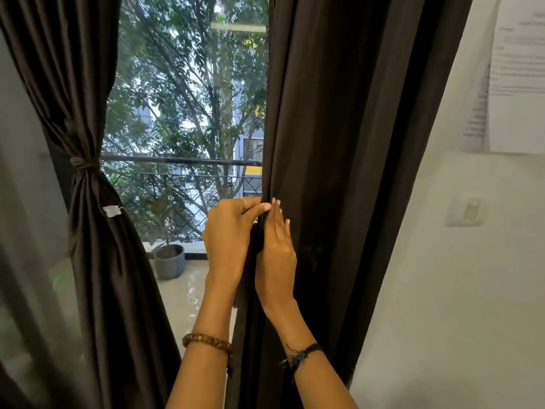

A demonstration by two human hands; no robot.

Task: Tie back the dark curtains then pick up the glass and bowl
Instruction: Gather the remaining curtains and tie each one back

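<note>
Left grip (227, 234) pinches right curtain (339, 128) edge; right grip (277, 255) presses it.

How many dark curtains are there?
2. The left curtain is tied back beside the window; the right curtain hangs loose, left hand pinching its edge, right hand flat against it.

paper (519, 69): print blurred | right curtain (354, 143): top, bottom cut off

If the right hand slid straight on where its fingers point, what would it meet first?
Probably just more dark brown right curtain: the right hand lies flat on it, fingers pointing up its inner edge. It may brush the left hand pinching alongside.
</note>
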